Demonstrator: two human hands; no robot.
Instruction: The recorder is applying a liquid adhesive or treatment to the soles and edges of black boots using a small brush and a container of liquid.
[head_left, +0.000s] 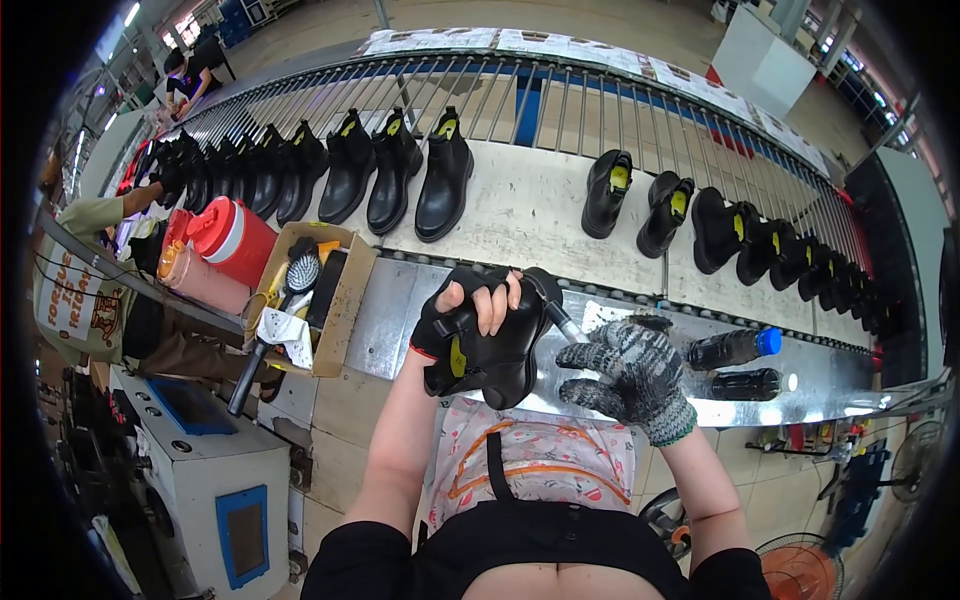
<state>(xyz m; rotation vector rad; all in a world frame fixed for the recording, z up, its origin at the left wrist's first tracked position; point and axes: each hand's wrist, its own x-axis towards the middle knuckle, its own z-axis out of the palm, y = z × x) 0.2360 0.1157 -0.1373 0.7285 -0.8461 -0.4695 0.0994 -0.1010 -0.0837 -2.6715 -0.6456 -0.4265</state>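
A black ankle boot (497, 355) with a yellow-green lining is held up in front of me. My left hand (478, 302), in a black glove with bare fingertips, is closed around it from above. My right hand (630, 375), in a grey knitted glove, grips a slim tool (567, 323) with a silver shaft and a dark end. That end meets the boot's right edge; the tool's exact kind is hidden by the glove. Beneath both hands runs a metal ledge (385, 315). Just right of my right hand, a dark bottle with a blue cap (733, 347) lies on it.
Black boots (445, 178) stand in a row on the conveyor, with more boots (608, 195) to the right. Another dark bottle (748, 385) lies nearby. A cardboard box (345, 335) of brushes and tools sits left, beside a red jug (232, 240). A co-worker (95, 225) stands far left.
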